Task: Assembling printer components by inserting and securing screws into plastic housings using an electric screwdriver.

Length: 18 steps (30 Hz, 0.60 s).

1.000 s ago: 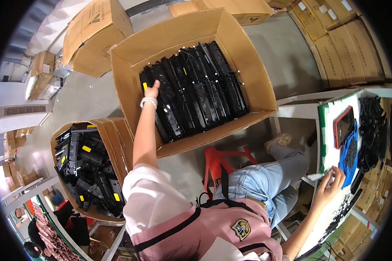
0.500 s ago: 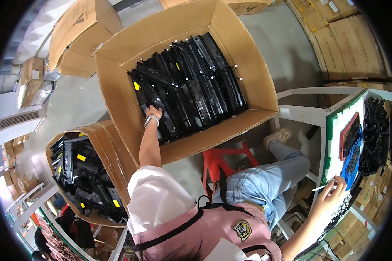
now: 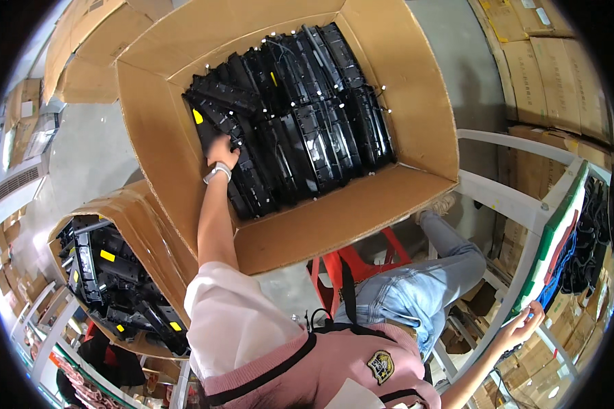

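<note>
My left hand (image 3: 222, 155), with a pale band at the wrist, reaches into a large open cardboard box (image 3: 331, 221). Its fingers curl over a long black plastic part (image 3: 251, 185) near the box's left wall; the fingertips are blurred. Rows of similar black parts with small white tips fill the box, and one by the hand bears a yellow label (image 3: 198, 116). At the lower right my right hand (image 3: 518, 330) is closed beside the edge of a green-rimmed table (image 3: 537, 262). A thin white stick (image 3: 531, 316) shows only as a small pale bit at its fingers.
A second carton (image 3: 147, 211) at the left holds jumbled black parts with yellow labels. A red stool (image 3: 334, 269) stands below the box. On the table lie a blue cloth (image 3: 556, 276) and black pieces (image 3: 591, 245). Stacked cartons (image 3: 546, 88) line the far right.
The view has shifted, so the table sits farther right and more edge-on. My left hand has moved slightly toward the yellow label. The white stick, plain before, is now mostly hidden.
</note>
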Tool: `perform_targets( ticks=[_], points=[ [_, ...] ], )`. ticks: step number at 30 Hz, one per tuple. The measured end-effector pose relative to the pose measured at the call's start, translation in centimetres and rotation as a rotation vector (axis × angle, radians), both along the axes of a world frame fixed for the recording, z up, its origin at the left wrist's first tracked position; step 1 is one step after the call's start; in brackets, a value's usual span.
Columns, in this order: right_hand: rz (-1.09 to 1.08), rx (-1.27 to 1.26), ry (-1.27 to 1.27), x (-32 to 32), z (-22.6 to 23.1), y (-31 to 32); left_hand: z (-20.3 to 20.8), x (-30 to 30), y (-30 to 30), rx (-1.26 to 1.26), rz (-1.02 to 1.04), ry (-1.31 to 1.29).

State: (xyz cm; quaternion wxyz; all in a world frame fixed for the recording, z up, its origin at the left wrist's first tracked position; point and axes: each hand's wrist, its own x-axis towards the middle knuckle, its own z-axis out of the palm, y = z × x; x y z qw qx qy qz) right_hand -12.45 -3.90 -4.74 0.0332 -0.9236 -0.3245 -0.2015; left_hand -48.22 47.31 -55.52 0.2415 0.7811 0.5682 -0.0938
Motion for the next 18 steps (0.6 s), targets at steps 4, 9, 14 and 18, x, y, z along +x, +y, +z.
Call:
perform_targets(
  ticks=[4, 9, 14, 18],
  points=[
    [0.019, -0.027, -0.051, 0.0, -0.1, -0.1, 2.8, 3.5, 3.0, -0.028, 0.19, 0.119],
    [0.006, -0.012, -0.044, 0.2, -0.2, -0.6, 2.3, 5.1, 3.4, 0.046, 0.545, 0.099],
    [-0.02, -0.038, -0.061, 0.2, -0.4, 0.1, 1.5, 2.9, 3.9, 0.141, 0.503, 0.165],
    [-0.003, -0.031, -0.093, 0.2, 0.3, -0.7, 1.5, 1.8, 4.4, 0.466, 0.338, 0.093]
  ],
)
